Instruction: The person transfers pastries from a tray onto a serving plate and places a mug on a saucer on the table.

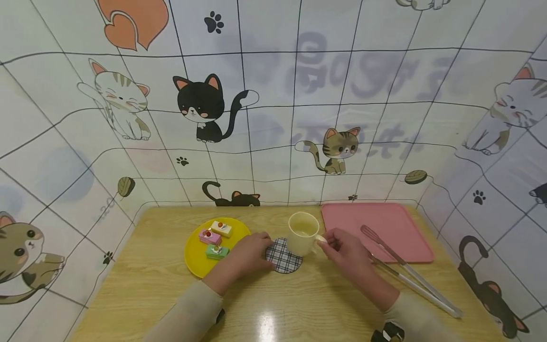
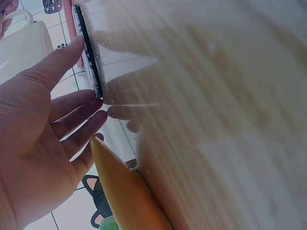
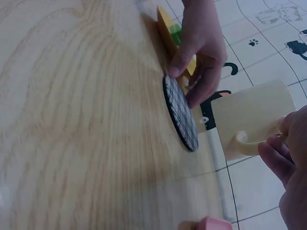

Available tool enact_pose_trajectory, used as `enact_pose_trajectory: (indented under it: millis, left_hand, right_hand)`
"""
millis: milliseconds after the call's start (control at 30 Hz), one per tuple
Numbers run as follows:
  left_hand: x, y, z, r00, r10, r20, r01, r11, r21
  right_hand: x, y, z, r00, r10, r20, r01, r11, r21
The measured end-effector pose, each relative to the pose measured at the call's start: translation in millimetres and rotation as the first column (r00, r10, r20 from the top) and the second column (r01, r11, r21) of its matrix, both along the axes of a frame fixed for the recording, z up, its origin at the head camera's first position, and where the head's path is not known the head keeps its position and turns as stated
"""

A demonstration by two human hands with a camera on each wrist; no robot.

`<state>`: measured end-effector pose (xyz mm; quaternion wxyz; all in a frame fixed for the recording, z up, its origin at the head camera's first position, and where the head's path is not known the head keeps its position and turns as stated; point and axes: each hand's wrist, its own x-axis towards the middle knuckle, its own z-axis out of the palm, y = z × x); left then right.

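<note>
My right hand [image 1: 348,251] pinches the handle of a cream mug [image 1: 301,233] between thumb and fingers. In the right wrist view the mug [image 3: 254,112] hangs upright above the tabletop, apart from a round black-and-white checked coaster [image 3: 181,112]. The coaster [image 1: 282,261] lies flat on the wooden table, partly behind the mug in the head view. My left hand [image 1: 249,254] is at the coaster's left edge, thumb and fingertips touching its rim. In the left wrist view the left hand [image 2: 43,129] has its fingers spread and fairly straight.
Left of the left hand, close to it, stands a yellow plate [image 1: 193,254] with three small toy cakes [image 1: 217,252]. At the back right lies a pink tray [image 1: 372,216]. Long metal tongs [image 1: 416,275] rest partly across it, beside the right forearm. A patterned wall borders the table.
</note>
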<state>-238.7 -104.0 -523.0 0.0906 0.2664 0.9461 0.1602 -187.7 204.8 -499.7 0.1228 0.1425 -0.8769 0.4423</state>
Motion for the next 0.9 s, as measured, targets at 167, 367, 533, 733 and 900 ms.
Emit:
enact_pose_trajectory:
  millis: [167,367,533,733,900]
  left_hand:
    - [-1.7,1.5,-0.4,0.999,-0.021,-0.025,0.021,1.0,0.002]
    - [-2.1,1.8,-0.7,0.999,-0.021,-0.03,0.021,1.0,0.001]
    - [-2.8,0.4,-2.3,1.0,-0.02,-0.023,0.02,1.0,0.001]
    - [-3.8,0.1,-2.8,0.999,-0.028,-0.039,0.028,1.0,0.007]
    - [-1.6,-0.3,0.5,0.998,-0.034,-0.052,0.034,0.999,0.001]
  right_hand:
    - [2.1,-9.8,-6.7,1.0,0.004,-0.004,-0.004,1.0,0.028]
    - [1.8,-17.5,-16.2,1.0,-0.004,0.029,0.004,1.0,0.025]
    - [2.2,-22.5,-25.6,1.0,0.015,-0.01,-0.015,1.0,0.013]
    - [3.2,-28.2,-33.0,0.999,0.021,-0.046,-0.02,1.0,0.008]
    - [4.2,-31.3,-34.0,0.999,0.027,-0.034,-0.028,1.0,-0.007]
